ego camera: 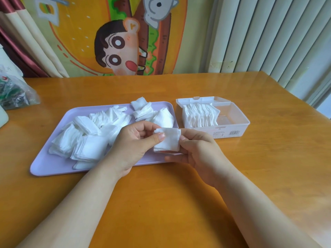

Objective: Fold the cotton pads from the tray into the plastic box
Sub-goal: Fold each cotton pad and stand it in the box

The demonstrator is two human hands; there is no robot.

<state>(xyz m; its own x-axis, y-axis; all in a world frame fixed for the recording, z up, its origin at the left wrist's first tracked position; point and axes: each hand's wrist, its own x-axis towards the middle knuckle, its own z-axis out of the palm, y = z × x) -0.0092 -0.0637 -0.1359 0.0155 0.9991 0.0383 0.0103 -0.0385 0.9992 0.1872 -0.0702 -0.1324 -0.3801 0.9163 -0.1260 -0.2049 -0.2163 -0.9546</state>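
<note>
A lilac tray (53, 165) lies on the wooden table, heaped with several loose white cotton pads (86, 133). To its right stands a clear plastic box (238, 120) with its lid open; a row of folded pads (200, 115) fills its left half. Over the tray's right front corner I hold one white cotton pad (169, 140) between both hands. My left hand (132, 145) pinches its left edge with thumb and fingers. My right hand (198, 153) pinches its right edge.
A plastic bag with green contents (12, 93) sits at the table's far left edge. A cartoon cloth and a curtain hang behind the table, vertical blinds at the right. Bare tabletop (161, 203) stretches in front of the tray.
</note>
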